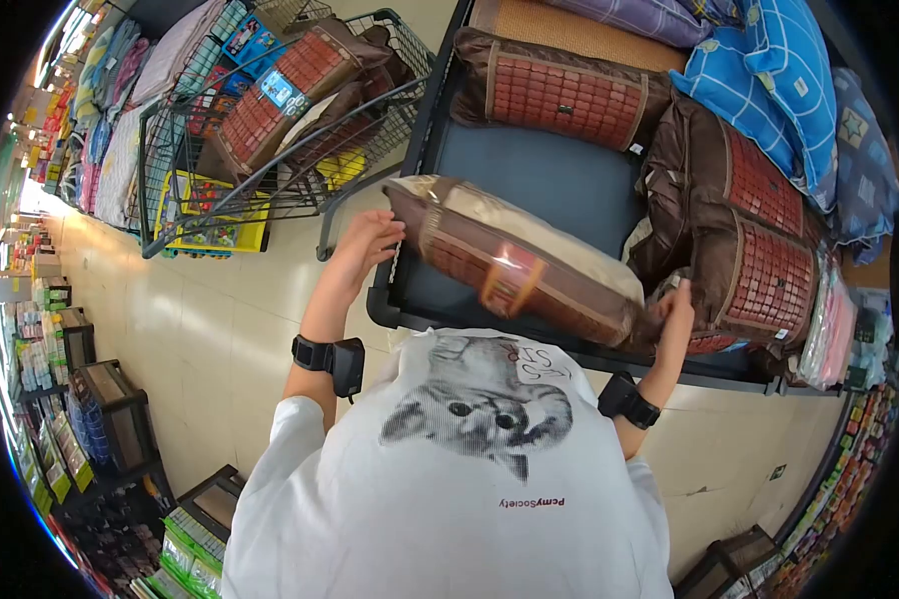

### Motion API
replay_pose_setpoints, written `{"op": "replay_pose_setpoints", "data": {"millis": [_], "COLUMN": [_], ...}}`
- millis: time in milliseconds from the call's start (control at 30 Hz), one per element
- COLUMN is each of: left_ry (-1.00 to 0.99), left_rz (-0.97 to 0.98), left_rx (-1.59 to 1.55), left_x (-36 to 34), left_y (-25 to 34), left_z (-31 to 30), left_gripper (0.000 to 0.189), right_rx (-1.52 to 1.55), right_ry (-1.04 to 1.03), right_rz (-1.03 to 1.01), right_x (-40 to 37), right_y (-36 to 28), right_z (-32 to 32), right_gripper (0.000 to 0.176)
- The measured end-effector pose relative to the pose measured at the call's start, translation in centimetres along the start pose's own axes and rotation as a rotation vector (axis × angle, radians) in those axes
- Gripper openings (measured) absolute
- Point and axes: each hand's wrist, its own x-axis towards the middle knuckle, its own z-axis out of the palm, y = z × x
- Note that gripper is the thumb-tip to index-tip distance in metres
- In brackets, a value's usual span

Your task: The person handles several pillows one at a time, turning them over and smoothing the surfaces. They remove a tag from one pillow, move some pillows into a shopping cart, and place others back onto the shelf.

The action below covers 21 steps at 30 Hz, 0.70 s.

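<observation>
A brown pillow with a red-brown tile-mat face, an orange-red label and a beige side is stretched between my hands, tilted over the near edge of the dark display bin. My left hand grips its left end with bent fingers. At the other end, my right hand holds the brown edge, its fingers partly hidden. Similar tile-mat pillows are piled just right of my right hand, and another pillow lies across the back of the bin.
To the left stands a wire shopping cart with tile-mat pillows and a yellow box inside. Blue checked pillows are stacked at the back right. Folded textiles and stocked shelves line the left side.
</observation>
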Motion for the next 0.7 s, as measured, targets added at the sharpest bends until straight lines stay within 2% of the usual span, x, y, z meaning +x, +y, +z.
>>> {"op": "replay_pose_setpoints", "data": {"millis": [33, 67, 167, 200, 233, 267, 300, 333, 367, 433, 467, 500, 533, 567, 633, 700], "left_ry": [-0.057, -0.05, 0.034, 0.044, 0.054, 0.05, 0.058, 0.067, 0.062, -0.058, -0.097, -0.103, -0.108, -0.109, -0.112, -0.063], "left_rz": [-0.032, -0.031, 0.084, 0.19, 0.295, 0.296, 0.401, 0.506, 0.507, 0.47, 0.497, 0.498, 0.731, 0.964, 0.96, 1.154], "left_rx": [0.022, 0.023, 0.209, 0.282, 0.354, 0.354, 0.583, 0.814, 0.817, 0.799, 0.761, 0.762, 0.891, 1.015, 1.049, 1.391], "left_x": [-0.2, -0.2, 0.9, 1.4, 1.7, 1.8, 1.9, 1.9, 1.7, 1.2, 1.7, 2.4, 3.3, 4.0, 5.1, 6.4], "left_y": [0.3, 0.4, 0.7, 0.7, 0.6, 0.4, 0.2, 0.1, 0.2, 0.8, 0.4, 0.0, -0.4, -1.0, -3.1, -5.4], "left_z": [0.0, 0.1, 1.1, 1.4, 1.8, 2.4, 3.1, 3.8, 4.6, 6.2, 6.7, 7.1, 7.4, 7.8, 8.7, 8.9], "left_gripper": [0.032, 0.032, 0.028, 0.026, 0.024, 0.024, 0.024, 0.025, 0.025, 0.026, 0.028, 0.028, 0.029, 0.031, 0.031, 0.031], "right_rx": [-0.456, -0.638, -0.605, -0.568, -0.568, -0.472, -0.373, -0.478, -0.476, -0.607, -0.605, -0.741, -0.878, -0.88, -0.893, -0.892], "right_ry": [-0.142, -0.085, -0.192, -0.2, -0.196, -0.227, -0.258, -0.301, -0.297, -0.353, -0.347, -0.267, -0.188, -0.189, -0.157, -0.16], "right_rz": [-0.013, -0.129, -0.215, -0.203, -0.203, -0.325, -0.445, -0.532, -0.53, -0.71, -0.704, -0.784, -0.863, -0.861, -0.964, -0.977], "right_x": [0.5, -0.5, -0.6, -0.9, -1.5, -2.2, -2.6, -2.6, -3.0, -4.5, -5.0, -5.3, -5.3, -5.0, -4.3, -3.9], "right_y": [0.0, -0.8, -1.0, -1.5, -1.9, -2.4, -2.5, -1.8, -2.1, -2.8, -2.4, -1.6, -0.8, -0.1, 0.8, 1.2], "right_z": [-0.1, 1.2, 2.1, 2.4, 3.0, 3.7, 4.0, 4.1, 4.5, 6.3, 6.8, 7.4, 7.8, 7.9, 8.4, 8.5], "right_gripper": [0.047, 0.046, 0.037, 0.028, 0.028, 0.025, 0.024, 0.028, 0.028, 0.036, 0.036, 0.038, 0.041, 0.041, 0.042, 0.041]}}
